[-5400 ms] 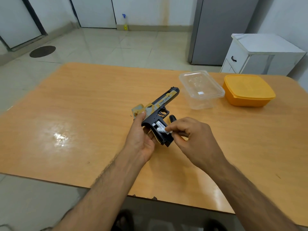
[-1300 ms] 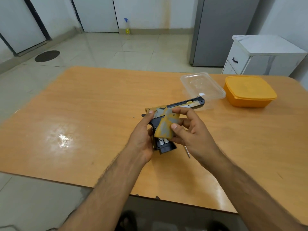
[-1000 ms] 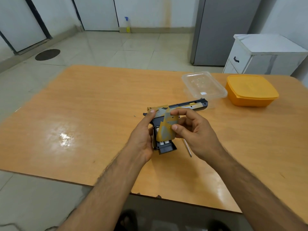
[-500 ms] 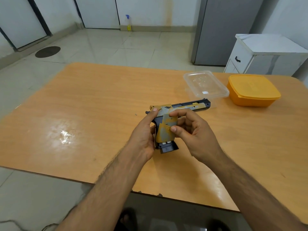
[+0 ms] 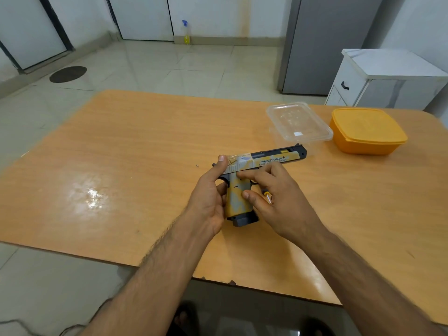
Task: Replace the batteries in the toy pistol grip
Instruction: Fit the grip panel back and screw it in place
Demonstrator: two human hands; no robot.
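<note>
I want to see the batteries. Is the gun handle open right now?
No, the grip cover sits closed on the toy pistol, hiding the batteries.

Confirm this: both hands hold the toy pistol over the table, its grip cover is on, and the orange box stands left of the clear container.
Wrong side. The head view shows the orange box right of the clear container. The rest holds: left hand and right hand hold the toy pistol, grip cover on.
</note>
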